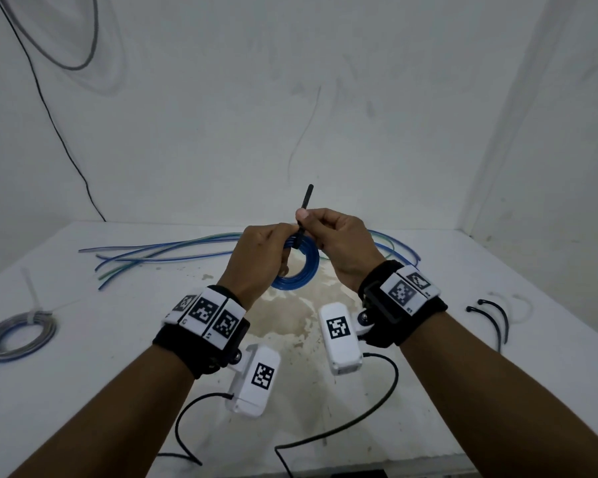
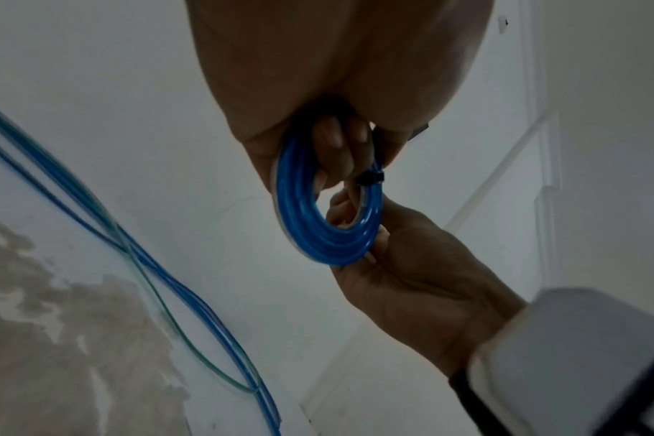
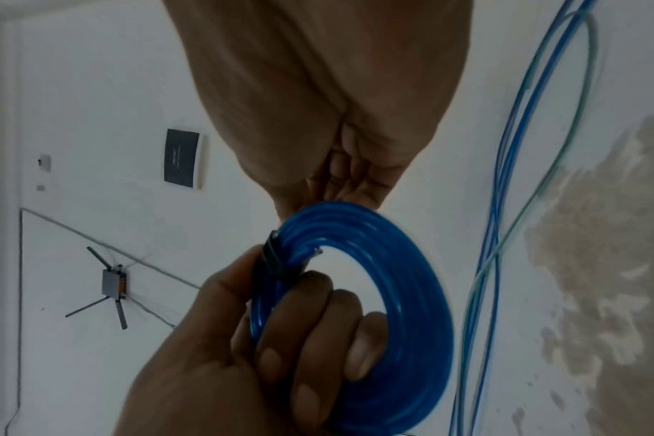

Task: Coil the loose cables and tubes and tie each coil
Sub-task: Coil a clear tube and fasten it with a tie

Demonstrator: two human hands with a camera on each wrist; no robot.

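Blue tube coil (image 1: 296, 267) is gripped by the left hand (image 1: 263, 258); the black cable tie (image 1: 304, 210), wrapped round it, is pinched by the right hand (image 1: 342, 244), tail pointing up and away.

Blue tube coil (image 2: 329, 224) in fingers (image 2: 327, 147)

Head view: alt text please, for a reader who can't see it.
Two hands hold a blue tube coil above a white table: the left hand grips the coil while the right hand pinches a black tie around it. Loose tubes lie behind, and a tied grey coil lies at the left.
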